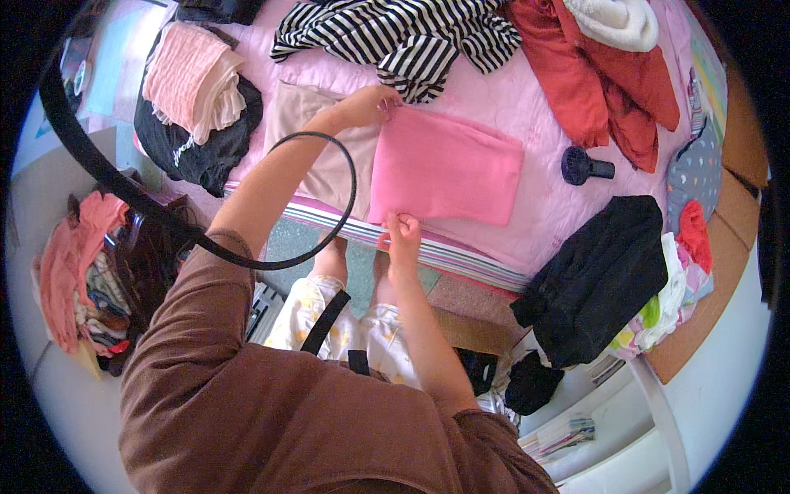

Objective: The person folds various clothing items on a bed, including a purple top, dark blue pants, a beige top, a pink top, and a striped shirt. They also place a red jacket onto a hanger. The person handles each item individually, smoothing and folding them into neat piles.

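Observation:
A bright pink folded garment [448, 171] lies on the bed, its left side overlapping a beige piece of clothing [304, 123]. At its far left corner, my left hand [368, 107] is closed with the fingers pinching the cloth. My right hand [401, 239] pinches the near left corner, by the bed's edge. The rest of the pink garment lies flat to the right of both hands. Its exact kind cannot be told from this fold.
A black-and-white striped garment [411, 37] lies beyond my hands, with red clothing [576, 74] at the far right. A small dark handheld fan [586, 166] and a black garment [601, 280] are to the right. Folded pink cloth [185, 78] sits on black clothing at left.

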A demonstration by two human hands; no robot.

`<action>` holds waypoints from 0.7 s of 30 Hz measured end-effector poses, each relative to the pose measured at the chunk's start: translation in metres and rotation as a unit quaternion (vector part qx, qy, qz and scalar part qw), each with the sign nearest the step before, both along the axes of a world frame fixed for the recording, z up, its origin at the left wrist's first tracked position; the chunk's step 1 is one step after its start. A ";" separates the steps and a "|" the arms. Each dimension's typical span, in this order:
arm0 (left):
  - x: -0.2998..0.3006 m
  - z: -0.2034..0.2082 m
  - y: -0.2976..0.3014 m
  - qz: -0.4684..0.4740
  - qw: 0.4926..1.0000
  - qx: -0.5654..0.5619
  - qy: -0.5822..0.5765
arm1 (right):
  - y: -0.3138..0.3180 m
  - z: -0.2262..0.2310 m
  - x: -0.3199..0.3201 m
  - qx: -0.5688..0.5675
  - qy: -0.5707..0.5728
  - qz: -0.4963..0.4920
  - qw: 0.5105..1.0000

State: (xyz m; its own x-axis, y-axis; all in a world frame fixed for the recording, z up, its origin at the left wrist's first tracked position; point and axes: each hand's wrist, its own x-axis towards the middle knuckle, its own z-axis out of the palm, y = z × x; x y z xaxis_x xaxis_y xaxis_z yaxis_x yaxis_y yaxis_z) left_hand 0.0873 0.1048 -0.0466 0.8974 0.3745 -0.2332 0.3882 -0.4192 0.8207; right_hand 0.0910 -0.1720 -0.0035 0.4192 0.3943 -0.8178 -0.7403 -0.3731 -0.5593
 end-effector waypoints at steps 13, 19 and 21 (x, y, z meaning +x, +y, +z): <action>-0.014 0.026 -0.130 0.491 0.867 0.058 -0.058 | -0.052 -0.026 0.116 -0.008 -0.441 0.127 0.889; -0.020 0.013 -0.187 0.493 0.856 -0.130 0.086 | -0.050 -0.086 0.240 -0.092 -0.349 0.203 0.910; -0.018 0.025 -0.162 0.448 0.848 -0.273 0.072 | -0.042 -0.084 0.244 -0.075 -0.189 0.207 0.957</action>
State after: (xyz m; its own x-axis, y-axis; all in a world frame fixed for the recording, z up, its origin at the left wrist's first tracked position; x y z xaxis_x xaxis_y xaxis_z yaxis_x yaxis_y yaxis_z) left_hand 0.0698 -0.0573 -0.0220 0.2571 0.6916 -0.6750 0.4633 0.5248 0.7141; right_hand 0.3348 -0.2144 -0.0876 0.5292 0.4812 -0.6989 -0.2668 -0.6875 -0.6754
